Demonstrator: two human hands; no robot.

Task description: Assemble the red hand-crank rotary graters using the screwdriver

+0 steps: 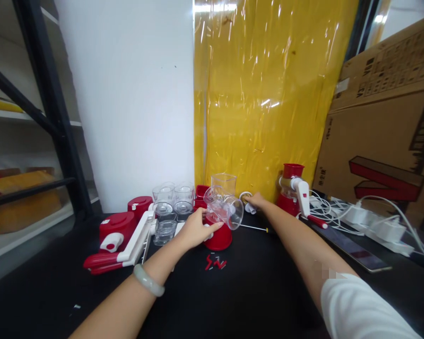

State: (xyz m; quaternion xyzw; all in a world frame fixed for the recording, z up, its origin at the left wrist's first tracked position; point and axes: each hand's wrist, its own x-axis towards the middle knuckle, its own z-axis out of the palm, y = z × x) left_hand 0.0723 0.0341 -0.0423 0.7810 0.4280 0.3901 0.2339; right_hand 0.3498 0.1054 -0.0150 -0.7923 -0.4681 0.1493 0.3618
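Observation:
My left hand (195, 229) grips a red base with a clear plastic drum (224, 209) on top, standing on the black table (233, 292). A pale bangle sits on that wrist. My right hand (256, 201) reaches farther back and its fingers close round a small white part (246, 197) by the yellow panel. A thin screwdriver (254, 228) lies between my two arms. Small red and white bits (215, 263) lie just in front of the red base.
Clear cups (173, 195) and red housings with a white crank handle (120, 235) stand at left. An assembled red and white unit (293, 190) stands at right, beside white cables and a power strip (367, 221). A cardboard box (385, 132) leans at right; metal shelving (56, 117) rises at left.

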